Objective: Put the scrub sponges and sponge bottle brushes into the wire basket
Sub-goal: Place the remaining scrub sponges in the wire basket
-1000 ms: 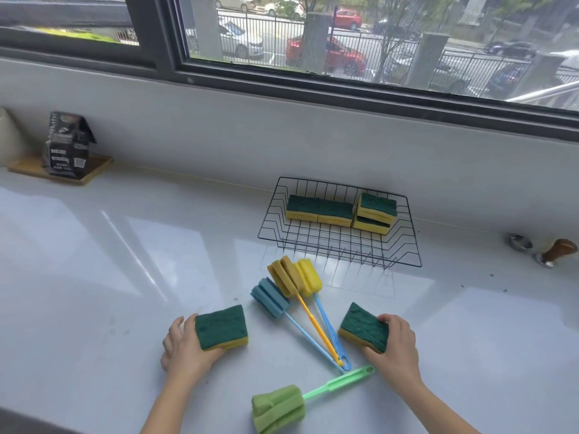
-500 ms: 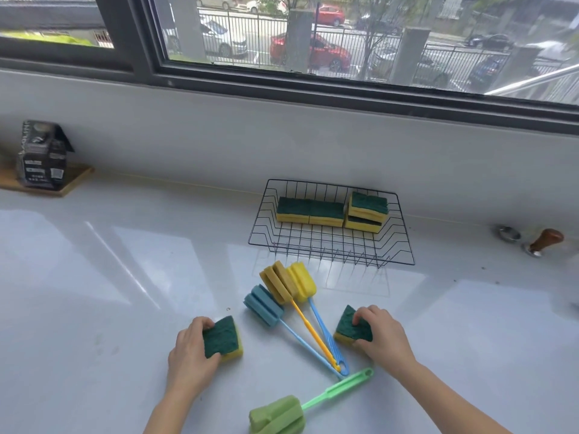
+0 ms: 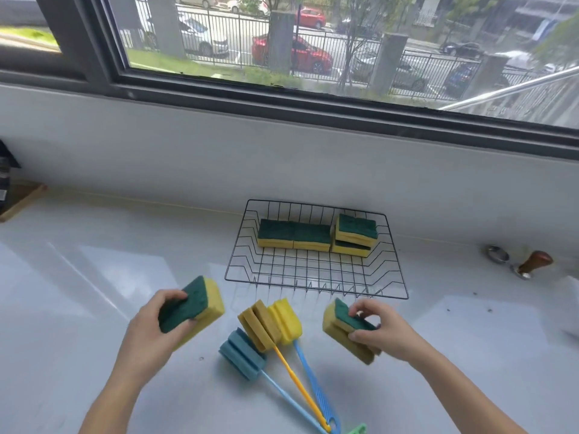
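Note:
My left hand (image 3: 150, 333) holds a green-and-yellow scrub sponge (image 3: 200, 305) lifted off the counter, left of the brushes. My right hand (image 3: 382, 333) grips another scrub sponge (image 3: 338, 327), tilted, just in front of the black wire basket (image 3: 316, 291). Several scrub sponges (image 3: 294, 234) lie at the back of the basket, two of them stacked (image 3: 355, 234) on the right. Between my hands lie three sponge bottle brushes: blue head (image 3: 241, 358), dark yellow head (image 3: 260, 327) and bright yellow head (image 3: 286, 319). A green brush handle tip (image 3: 357, 430) shows at the bottom edge.
The white counter (image 3: 78, 292) runs under a window sill and wall. A wooden-handled tool (image 3: 532, 264) and a metal cup (image 3: 496, 253) lie at the right. A wooden board (image 3: 18, 202) with a dark package sits at the far left.
Both hands have lifted their sponges off the counter and moved them forward toward the basket. The view has shifted, so the green brush is almost out of frame.

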